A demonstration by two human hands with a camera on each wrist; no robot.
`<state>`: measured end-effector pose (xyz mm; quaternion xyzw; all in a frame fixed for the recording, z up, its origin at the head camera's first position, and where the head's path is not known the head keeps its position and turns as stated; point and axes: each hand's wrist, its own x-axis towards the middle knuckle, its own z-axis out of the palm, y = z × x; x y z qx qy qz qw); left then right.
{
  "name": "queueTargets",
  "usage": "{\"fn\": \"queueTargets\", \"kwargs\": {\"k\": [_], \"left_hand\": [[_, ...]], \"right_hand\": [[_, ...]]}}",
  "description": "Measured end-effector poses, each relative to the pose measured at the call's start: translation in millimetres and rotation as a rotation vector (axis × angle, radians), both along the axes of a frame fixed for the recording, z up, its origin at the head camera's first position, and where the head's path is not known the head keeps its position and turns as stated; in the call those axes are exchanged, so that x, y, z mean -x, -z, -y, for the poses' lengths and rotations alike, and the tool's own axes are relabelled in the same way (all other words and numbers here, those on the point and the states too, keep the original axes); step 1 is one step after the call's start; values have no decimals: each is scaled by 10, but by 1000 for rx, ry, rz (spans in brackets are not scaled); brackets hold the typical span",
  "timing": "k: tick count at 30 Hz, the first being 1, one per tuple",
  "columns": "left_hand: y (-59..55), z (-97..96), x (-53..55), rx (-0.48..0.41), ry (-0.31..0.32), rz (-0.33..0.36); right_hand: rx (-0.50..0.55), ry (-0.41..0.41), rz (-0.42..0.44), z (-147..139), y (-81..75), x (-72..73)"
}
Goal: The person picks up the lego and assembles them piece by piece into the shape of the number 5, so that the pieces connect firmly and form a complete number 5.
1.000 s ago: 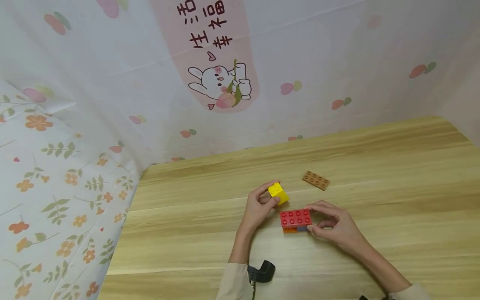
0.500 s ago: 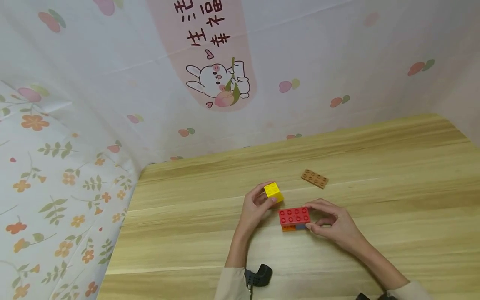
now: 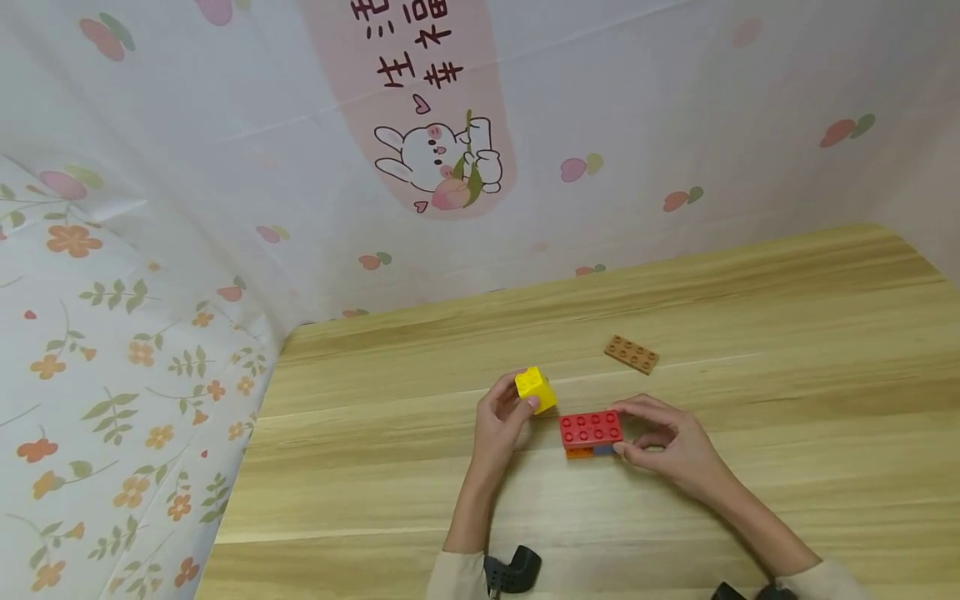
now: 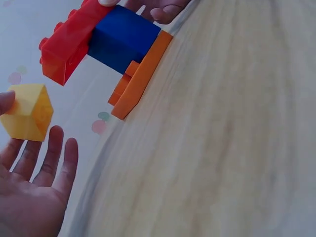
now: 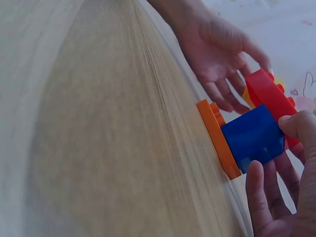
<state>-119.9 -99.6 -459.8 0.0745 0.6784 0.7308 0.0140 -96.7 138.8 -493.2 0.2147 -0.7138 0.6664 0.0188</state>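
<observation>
My left hand [image 3: 497,422] pinches a yellow toy building brick [image 3: 535,390] between thumb and fingers, raised off the table. In the left wrist view the yellow brick [image 4: 28,112] is tilted, its open underside facing the stack. Just to the right stands a stack: an orange plate [image 4: 143,74] at the bottom, a blue brick [image 4: 123,38] on one end of it, and a red brick [image 3: 591,428] on top. The red brick overhangs the orange plate's bare studs. My right hand [image 3: 678,450] grips the stack's right end, thumb at the red and blue bricks [image 5: 256,133].
A brown studded plate [image 3: 632,354] lies flat on the wooden table [image 3: 787,375], behind the stack. A patterned cloth [image 3: 622,125] hangs along the table's back edge, and a floral cloth [image 3: 150,400] covers the left side.
My left hand has drawn the yellow brick a little to the left, away from the stack, and turned it slightly. The right hand keeps its grip on the stack.
</observation>
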Motion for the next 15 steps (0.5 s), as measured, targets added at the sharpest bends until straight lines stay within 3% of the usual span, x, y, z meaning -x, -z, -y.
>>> {"fn": "queueTargets", "kwargs": {"k": [5, 15], "left_hand": [[124, 20, -38, -52, -5, -14], [138, -26, -156, -62, 15, -107]], "right_hand": [[-2, 1, 1, 4, -9, -3], [-29, 23, 40, -4, -25, -7]]}}
